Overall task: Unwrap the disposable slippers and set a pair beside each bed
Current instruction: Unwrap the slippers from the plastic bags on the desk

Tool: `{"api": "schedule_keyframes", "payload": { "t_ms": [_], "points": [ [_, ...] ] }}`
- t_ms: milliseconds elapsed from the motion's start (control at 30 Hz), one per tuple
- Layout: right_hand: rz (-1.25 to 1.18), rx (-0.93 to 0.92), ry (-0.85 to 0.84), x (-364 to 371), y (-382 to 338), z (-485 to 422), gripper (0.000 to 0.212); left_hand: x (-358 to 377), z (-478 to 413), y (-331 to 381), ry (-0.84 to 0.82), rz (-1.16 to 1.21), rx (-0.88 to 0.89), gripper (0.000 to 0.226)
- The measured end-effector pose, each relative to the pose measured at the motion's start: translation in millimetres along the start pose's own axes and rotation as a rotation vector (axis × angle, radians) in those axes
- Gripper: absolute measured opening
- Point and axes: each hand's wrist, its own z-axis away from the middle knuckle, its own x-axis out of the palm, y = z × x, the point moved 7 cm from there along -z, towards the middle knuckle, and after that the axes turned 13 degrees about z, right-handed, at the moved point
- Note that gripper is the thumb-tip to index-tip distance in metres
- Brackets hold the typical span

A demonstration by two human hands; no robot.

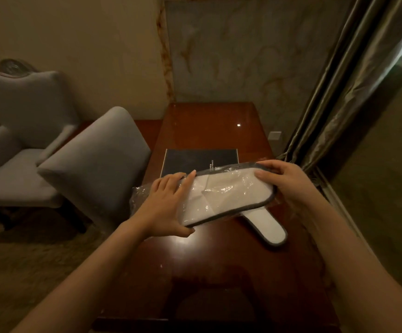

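I hold a white disposable slipper with a dark grey rim, wrapped in clear plastic (228, 193), above a glossy brown wooden desk (209, 260). My left hand (166, 205) grips its near left end, fingers over the top. My right hand (289, 186) grips its far right end. Loose crinkled plastic wrap (138, 197) hangs out behind my left hand. Another white slipper with a grey rim (269, 228) lies unwrapped on the desk, partly hidden under the held one. No bed is in view.
A black folder (200, 159) lies on the desk beyond my hands. A grey upholstered chair (94, 164) stands at the desk's left side, a grey armchair (15, 131) further left. Heavy curtains (334, 92) hang at the right by a window.
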Motion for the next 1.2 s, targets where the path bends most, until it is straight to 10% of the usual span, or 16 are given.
{"api": "schedule_keyframes", "payload": {
  "t_ms": [133,333,467,1200],
  "points": [
    [0.182,-0.035,0.065,-15,8,2,0.013,-2,0,-2,-0.027,-0.005,-0.012,0.127],
    [1.06,-0.337,-0.255,15,-2,4,0.098,6,1,-3,-0.091,-0.01,0.004,0.126],
    [1.397,-0.444,-0.373,33,3,-1,0.116,7,-4,2,-0.077,-0.037,0.052,0.124],
    [1.164,-0.215,-0.338,-29,46,11,0.095,78,-18,-78,-0.175,0.085,-0.175,0.116]
  ]
}}
